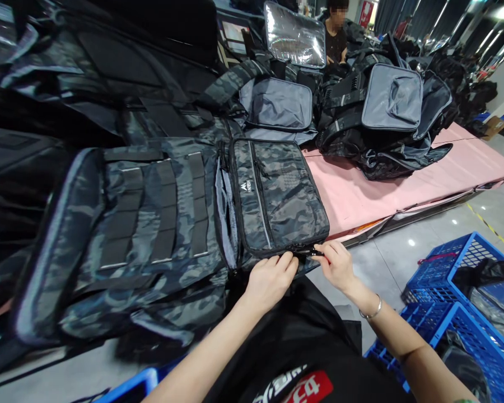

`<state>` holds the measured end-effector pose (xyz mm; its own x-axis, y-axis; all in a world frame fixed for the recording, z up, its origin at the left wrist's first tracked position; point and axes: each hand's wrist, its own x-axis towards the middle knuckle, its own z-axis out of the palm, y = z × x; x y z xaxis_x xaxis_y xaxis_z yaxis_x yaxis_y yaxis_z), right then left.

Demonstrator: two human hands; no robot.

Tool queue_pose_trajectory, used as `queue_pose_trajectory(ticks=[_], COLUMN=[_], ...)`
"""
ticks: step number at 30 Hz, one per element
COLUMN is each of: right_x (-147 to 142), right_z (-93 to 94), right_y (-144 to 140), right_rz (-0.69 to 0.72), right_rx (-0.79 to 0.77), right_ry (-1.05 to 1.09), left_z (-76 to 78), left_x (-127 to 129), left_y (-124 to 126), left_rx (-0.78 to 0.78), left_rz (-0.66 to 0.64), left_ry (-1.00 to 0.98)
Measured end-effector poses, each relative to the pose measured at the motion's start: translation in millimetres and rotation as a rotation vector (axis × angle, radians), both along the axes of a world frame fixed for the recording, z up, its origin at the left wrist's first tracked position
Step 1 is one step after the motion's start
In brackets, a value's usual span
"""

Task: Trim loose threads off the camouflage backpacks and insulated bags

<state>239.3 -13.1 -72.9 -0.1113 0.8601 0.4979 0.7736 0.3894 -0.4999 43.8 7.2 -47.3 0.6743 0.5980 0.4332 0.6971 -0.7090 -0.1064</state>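
Note:
A dark camouflage backpack lies across the table in front of me, its webbing-strapped panel on the left. The front compartment, with a white logo and a light zip line, lies on the right part of the bag. At its near edge my left hand pinches the seam, fingers closed on the fabric. Just right of it, my right hand grips a black zipper pull between thumb and fingers at the compartment's near right corner. Grey lining shows in the gap between the two parts.
More open backpacks with grey linings are heaped behind on the pink table. Blue crates holding dark bags stand on the floor at the right. A person is at the back.

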Motion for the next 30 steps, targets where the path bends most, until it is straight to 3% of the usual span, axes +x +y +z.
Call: queue_pose_trajectory(ticks=[4,9,14,17,24,30], right_x=[3.3,8.2,9.7,10.9,12.4,12.0], right_z=[-2.5,-5.0,-1.9,-0.8,-0.5,3.0], right_y=[0.6,-1.2,-1.6,-0.4,2.1,3.5], right_rz=[0.003,0.072,0.077,0.070,0.098,0.133], right_rx=[0.031,0.043,0.029,0.051,0.068,0.037], right_ry=[0.005,-0.069,-0.140,-0.166,-0.195,-0.227], left_z=[-8.7,-22.3,-23.9,-18.3,0.8,-1.1], left_x=[-1.8,-1.7,-2.7,-4.9,-2.9,-1.1], left_y=[-3.0,-14.6,-22.6,-21.7,-5.8,-0.5], left_rx=[0.012,0.035,0.008,0.016,0.005,0.000], left_rz=[0.046,0.231,0.281,0.220,0.042,0.029], left_ry=[-0.098,-0.296,-0.417,-0.370,0.017,0.035])
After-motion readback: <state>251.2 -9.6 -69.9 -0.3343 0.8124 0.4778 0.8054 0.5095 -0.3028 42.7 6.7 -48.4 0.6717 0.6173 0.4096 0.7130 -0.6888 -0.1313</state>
